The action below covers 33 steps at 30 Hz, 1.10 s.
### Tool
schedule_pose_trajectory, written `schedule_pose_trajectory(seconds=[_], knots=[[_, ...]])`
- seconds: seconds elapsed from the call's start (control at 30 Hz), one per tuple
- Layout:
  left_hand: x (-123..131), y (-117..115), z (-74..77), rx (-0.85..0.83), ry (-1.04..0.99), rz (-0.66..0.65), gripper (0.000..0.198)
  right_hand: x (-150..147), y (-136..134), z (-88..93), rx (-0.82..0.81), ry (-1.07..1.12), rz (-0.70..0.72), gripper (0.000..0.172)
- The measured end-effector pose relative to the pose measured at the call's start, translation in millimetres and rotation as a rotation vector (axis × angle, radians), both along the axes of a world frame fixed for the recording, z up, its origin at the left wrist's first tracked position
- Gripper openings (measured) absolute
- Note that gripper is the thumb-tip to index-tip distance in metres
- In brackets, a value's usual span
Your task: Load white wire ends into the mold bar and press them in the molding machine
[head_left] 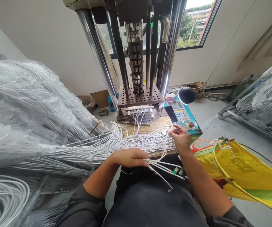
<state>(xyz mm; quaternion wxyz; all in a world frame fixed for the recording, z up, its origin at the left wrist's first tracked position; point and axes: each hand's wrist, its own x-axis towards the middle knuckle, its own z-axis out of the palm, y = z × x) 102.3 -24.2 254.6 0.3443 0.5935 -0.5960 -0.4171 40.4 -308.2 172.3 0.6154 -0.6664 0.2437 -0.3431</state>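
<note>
My left hand [134,157] is closed round several white cables [161,165], whose ends fan out over my lap. Small green-and-silver connectors [175,171] show on some of those ends. My right hand [180,135] pinches the tip of a white cable at the right end of the cable bundle [140,142]; a green bit shows by its fingertips. That bundle lies across the work table in front of the press. In the mold [139,113] under the press plate sit several cable ends, their cables hanging toward me.
The vertical press [140,99] stands straight ahead. At its right are a control panel [184,118], a dark phone [171,113] and a black lamp [187,95]. Plastic-wrapped cable bundles [32,94] fill the left side. A yellow bag [247,170] on a hoop stands at right.
</note>
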Motion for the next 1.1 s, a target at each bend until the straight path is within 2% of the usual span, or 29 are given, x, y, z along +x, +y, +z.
schedule_pose_trajectory(seconds=[0.1, 0.17, 0.33, 0.4, 0.5, 0.63, 0.7, 0.77, 0.87, 0.93, 0.97, 1.03, 1.1], knots=[[0.0, -4.8, -5.7, 0.034, 0.108, -0.041, 0.037, 1.3, 0.2, -1.4, -0.012, 0.008, -0.005, 0.062], [1.1, -8.9, -12.1, 0.002, 0.168, 0.057, 0.038, 2.0, -1.8, -3.0, -0.041, 0.022, -0.019, 0.061], [20.1, -17.8, -25.9, -0.313, 0.573, 0.704, 0.040, -1.7, -17.0, -9.7, -0.210, 0.116, -0.035, 0.078], [28.6, -22.2, -27.8, -0.398, 0.679, 0.841, 0.040, -5.8, -23.6, -13.2, -0.365, 0.169, -0.026, 0.085], [34.1, -30.1, -25.7, -0.370, 0.707, 0.844, 0.042, -14.5, -29.5, -17.1, -0.580, 0.196, -0.044, 0.079], [36.7, -36.0, -15.2, -0.342, 0.688, 0.714, 0.043, -31.6, -27.4, -13.6, -0.662, 0.116, -0.146, 0.055], [39.1, -35.2, -9.9, -0.324, 0.668, 0.639, 0.041, -40.1, -20.1, -8.7, -0.573, 0.056, -0.138, 0.046], [41.1, -33.3, -7.0, -0.280, 0.659, 0.564, 0.039, -45.2, -7.2, -3.8, -0.320, 0.021, -0.023, 0.044], [39.7, -32.9, -7.9, -0.213, 0.665, 0.474, 0.038, -42.6, 19.1, 2.0, 0.177, 0.004, 0.409, 0.066], [35.5, -35.1, -11.6, -0.172, 0.660, 0.428, 0.039, -35.9, 35.5, 5.9, 0.356, -0.033, 0.699, 0.087], [32.7, -36.8, -14.1, -0.152, 0.649, 0.414, 0.039, -32.4, 41.7, 8.3, 0.387, -0.065, 0.786, 0.095], [26.7, -40.8, -20.3, -0.111, 0.614, 0.418, 0.041, -26.6, 48.8, 14.9, 0.424, -0.185, 0.826, 0.103], [21.1, -45.2, -27.1, -0.076, 0.576, 0.459, 0.043, -23.8, 48.8, 23.3, 0.505, -0.349, 0.788, 0.100]])
